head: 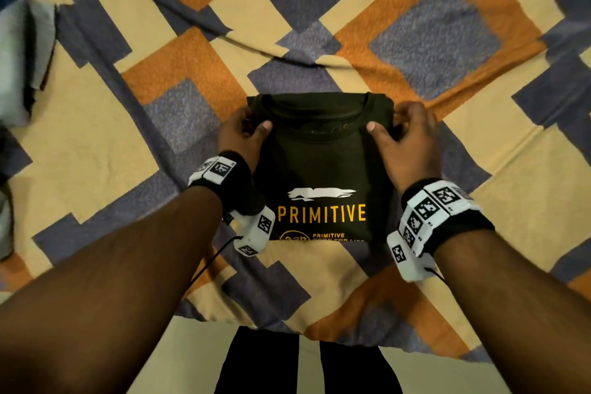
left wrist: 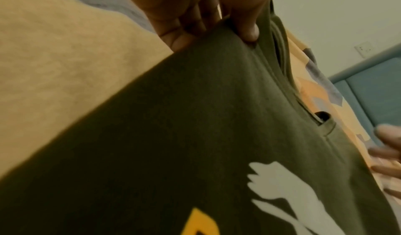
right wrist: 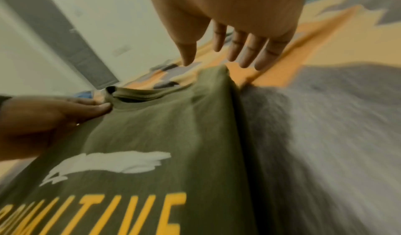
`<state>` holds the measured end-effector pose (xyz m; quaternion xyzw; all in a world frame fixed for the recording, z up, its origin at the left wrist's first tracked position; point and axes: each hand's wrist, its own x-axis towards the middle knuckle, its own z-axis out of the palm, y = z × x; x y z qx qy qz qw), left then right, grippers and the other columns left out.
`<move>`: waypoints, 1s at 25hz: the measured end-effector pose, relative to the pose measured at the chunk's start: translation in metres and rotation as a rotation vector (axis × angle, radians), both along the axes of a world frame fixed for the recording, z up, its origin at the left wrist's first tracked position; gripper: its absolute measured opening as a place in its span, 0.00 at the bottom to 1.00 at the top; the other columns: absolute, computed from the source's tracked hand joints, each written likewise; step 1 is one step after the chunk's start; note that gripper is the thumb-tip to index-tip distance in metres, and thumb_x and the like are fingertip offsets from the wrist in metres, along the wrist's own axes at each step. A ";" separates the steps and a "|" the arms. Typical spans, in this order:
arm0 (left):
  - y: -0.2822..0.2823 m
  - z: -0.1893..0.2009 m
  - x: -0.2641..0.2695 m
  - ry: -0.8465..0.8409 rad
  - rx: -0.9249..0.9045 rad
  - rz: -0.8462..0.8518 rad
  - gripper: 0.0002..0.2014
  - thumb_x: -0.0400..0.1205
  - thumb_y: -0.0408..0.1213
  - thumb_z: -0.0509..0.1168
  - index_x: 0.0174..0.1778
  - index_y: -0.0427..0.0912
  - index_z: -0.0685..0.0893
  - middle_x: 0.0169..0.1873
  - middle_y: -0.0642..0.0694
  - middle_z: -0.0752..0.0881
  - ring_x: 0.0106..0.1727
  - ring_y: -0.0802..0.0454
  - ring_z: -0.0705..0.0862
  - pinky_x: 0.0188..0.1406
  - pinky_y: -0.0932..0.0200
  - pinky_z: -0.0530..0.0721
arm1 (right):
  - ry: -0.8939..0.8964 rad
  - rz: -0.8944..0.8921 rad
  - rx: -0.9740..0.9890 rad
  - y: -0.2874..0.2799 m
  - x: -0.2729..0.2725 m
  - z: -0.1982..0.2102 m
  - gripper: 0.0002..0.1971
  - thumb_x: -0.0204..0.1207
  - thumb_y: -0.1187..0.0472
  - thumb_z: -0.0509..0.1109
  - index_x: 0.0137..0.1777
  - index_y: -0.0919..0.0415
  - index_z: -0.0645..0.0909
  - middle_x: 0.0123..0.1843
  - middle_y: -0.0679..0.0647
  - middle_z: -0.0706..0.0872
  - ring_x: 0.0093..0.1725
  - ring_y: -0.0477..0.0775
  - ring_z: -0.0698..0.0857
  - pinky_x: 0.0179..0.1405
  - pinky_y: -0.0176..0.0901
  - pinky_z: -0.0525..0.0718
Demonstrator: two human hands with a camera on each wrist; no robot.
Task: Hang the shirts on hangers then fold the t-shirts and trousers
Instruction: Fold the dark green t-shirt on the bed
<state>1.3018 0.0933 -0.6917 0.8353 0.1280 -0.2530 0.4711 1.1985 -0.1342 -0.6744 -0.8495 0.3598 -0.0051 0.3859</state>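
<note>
Between both hands, a folded dark olive cotton t-shirt (head: 321, 166) is lying on the patterned orange, cream and grey bedspread (head: 431, 41). Left hand (head: 243, 134) is pinching its collar corner. Right hand (head: 404, 137) is hovering released, fingers (right wrist: 249, 49) extended beside the opposite corner.

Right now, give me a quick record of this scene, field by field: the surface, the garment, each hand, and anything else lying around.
surface: bed cover patterned in orange, cream and grey-blue blocks
garment: dark olive t-shirt, folded into a rectangle, collar on the far side, PRIMITIVE print facing up
left hand: left hand pinches the shirt's far-left corner, thumb on top
right hand: right hand at the far-right corner, fingers straight and just clear of the cloth in the right wrist view
other items: grey-blue clothing heaped at the left edge
fold stage: sleeves already tucked in
</note>
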 end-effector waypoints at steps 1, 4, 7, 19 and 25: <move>0.002 -0.001 0.000 -0.002 -0.004 0.008 0.19 0.81 0.41 0.68 0.67 0.39 0.78 0.56 0.45 0.84 0.54 0.52 0.82 0.49 0.63 0.79 | -0.082 0.116 -0.063 0.007 0.014 0.006 0.16 0.71 0.50 0.74 0.53 0.58 0.80 0.53 0.57 0.83 0.54 0.59 0.81 0.56 0.56 0.81; 0.005 0.000 0.001 -0.026 -0.056 0.039 0.08 0.77 0.38 0.73 0.49 0.41 0.83 0.43 0.44 0.86 0.44 0.50 0.84 0.45 0.57 0.84 | -0.076 0.398 0.089 0.045 0.072 0.024 0.13 0.73 0.52 0.74 0.50 0.60 0.84 0.49 0.57 0.86 0.51 0.57 0.84 0.52 0.52 0.81; 0.007 0.003 0.003 -0.032 -0.106 0.092 0.11 0.73 0.33 0.75 0.34 0.46 0.78 0.32 0.45 0.83 0.36 0.50 0.82 0.40 0.53 0.85 | 0.084 0.563 0.219 0.081 0.120 0.027 0.18 0.71 0.48 0.77 0.49 0.64 0.84 0.46 0.56 0.87 0.45 0.52 0.85 0.47 0.46 0.81; 0.010 -0.018 0.003 0.037 -0.070 0.142 0.09 0.77 0.38 0.72 0.44 0.48 0.76 0.41 0.47 0.82 0.42 0.52 0.81 0.45 0.54 0.82 | 0.212 0.559 0.137 0.095 0.154 -0.019 0.05 0.78 0.60 0.70 0.48 0.61 0.84 0.46 0.53 0.87 0.47 0.51 0.85 0.49 0.42 0.80; 0.003 -0.005 -0.009 -0.094 0.033 0.025 0.13 0.79 0.42 0.70 0.55 0.44 0.78 0.46 0.51 0.81 0.48 0.54 0.80 0.51 0.59 0.79 | 0.021 0.430 0.072 0.074 0.100 -0.001 0.07 0.76 0.60 0.72 0.51 0.60 0.85 0.47 0.56 0.88 0.47 0.53 0.84 0.53 0.48 0.82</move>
